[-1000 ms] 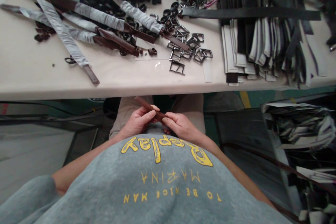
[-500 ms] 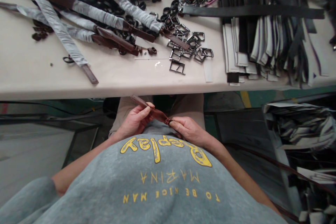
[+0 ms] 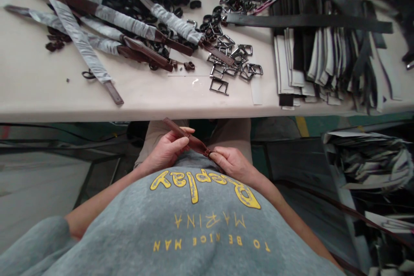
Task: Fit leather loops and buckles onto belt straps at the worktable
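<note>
A brown leather belt [image 3: 196,143] is stretched between my two hands, low over my lap and in front of the table edge. My left hand [image 3: 170,146] pinches it between thumb and fingers, and the strap's free end sticks out past them toward the table. My right hand [image 3: 230,160] is closed on the other part of the belt, beside a narrow brown loop [image 3: 207,152] around the strap. Whatever lies inside my right fingers is hidden.
On the table [image 3: 145,99] lie plastic-wrapped brown belts [image 3: 79,43], metal buckles [image 3: 219,86], black loops [image 3: 211,21] and pink-handled scissors [image 3: 265,4]. Black and white strips [image 3: 300,64] are stacked at the right. A bin of scraps [image 3: 378,159] stands below right.
My left thumb and fingers have shifted slightly on the belt, with the fingers a little straighter. My right hand keeps its grip. The whole view has tilted slightly.
</note>
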A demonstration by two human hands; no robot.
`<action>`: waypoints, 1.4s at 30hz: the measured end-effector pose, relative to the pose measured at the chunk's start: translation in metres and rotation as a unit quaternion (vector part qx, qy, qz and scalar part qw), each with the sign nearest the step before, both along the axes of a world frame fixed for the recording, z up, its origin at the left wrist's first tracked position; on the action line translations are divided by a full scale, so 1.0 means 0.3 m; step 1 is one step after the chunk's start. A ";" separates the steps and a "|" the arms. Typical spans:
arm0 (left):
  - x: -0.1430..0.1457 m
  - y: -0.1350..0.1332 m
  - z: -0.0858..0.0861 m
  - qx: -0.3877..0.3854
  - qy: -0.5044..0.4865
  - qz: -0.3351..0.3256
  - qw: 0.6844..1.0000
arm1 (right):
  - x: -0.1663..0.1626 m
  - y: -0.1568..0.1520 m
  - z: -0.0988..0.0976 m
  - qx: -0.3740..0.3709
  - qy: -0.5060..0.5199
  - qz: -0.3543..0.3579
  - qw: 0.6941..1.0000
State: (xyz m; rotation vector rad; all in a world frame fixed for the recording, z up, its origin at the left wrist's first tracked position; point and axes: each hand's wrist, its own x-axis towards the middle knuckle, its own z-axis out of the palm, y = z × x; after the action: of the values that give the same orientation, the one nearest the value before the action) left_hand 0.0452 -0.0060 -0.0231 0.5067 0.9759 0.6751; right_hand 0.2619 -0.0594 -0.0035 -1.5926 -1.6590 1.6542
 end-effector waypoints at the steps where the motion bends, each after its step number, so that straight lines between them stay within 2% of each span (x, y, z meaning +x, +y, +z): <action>1: -0.003 0.002 -0.001 0.025 0.017 -0.019 0.999 | -0.003 0.003 0.005 0.016 -0.021 0.007 1.000; 3: -0.006 0.010 0.004 0.076 0.060 -0.035 0.995 | -0.008 0.012 0.018 0.037 -0.056 0.020 0.998; 4: -0.007 0.018 0.010 0.101 0.081 -0.023 0.991 | -0.010 0.019 0.025 0.041 -0.067 0.025 0.997; 8: -0.026 0.072 0.047 0.148 0.112 0.110 0.976 | -0.007 0.046 0.057 0.056 -0.074 0.030 0.995; 13: -0.129 0.162 0.103 0.157 0.041 0.291 0.943 | 0.012 0.061 0.082 0.059 -0.035 0.018 0.998; 15: -0.163 0.170 0.123 0.143 0.023 0.316 0.938 | 0.021 0.060 0.084 0.055 -0.016 0.000 0.998; 17: -0.168 0.147 0.136 0.107 0.023 0.276 0.955 | 0.026 0.062 0.086 0.056 0.003 -0.017 0.998; 20: -0.112 0.078 0.134 0.038 0.022 0.156 0.987 | 0.015 0.075 0.095 0.068 0.014 -0.029 0.997; 22: -0.055 0.037 0.117 0.009 0.018 0.072 0.997 | -0.008 0.091 0.103 0.076 0.012 -0.024 0.997; 26: 0.028 0.013 0.085 0.028 0.033 -0.064 0.997 | -0.059 0.123 0.101 0.073 0.018 0.000 0.997; 30: 0.030 0.036 0.103 0.059 0.038 -0.060 0.996 | -0.022 0.120 0.065 0.016 0.084 0.023 0.996; 36: -0.026 0.086 0.121 0.067 0.021 0.007 0.997 | 0.185 0.018 -0.011 -0.111 0.166 0.018 0.980; 39: -0.045 0.106 0.111 0.064 0.008 0.024 0.998 | 0.241 -0.035 -0.036 -0.130 0.168 -0.005 0.977; 42: -0.047 0.111 0.112 0.057 0.004 0.030 0.998 | 0.243 -0.065 -0.040 -0.117 0.179 -0.027 0.976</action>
State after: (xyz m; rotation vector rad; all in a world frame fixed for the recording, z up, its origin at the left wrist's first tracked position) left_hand 0.0313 0.0273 0.0103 0.5818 0.9677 0.7866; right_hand 0.3349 -0.0788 -0.0156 -1.3180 -1.2689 2.0274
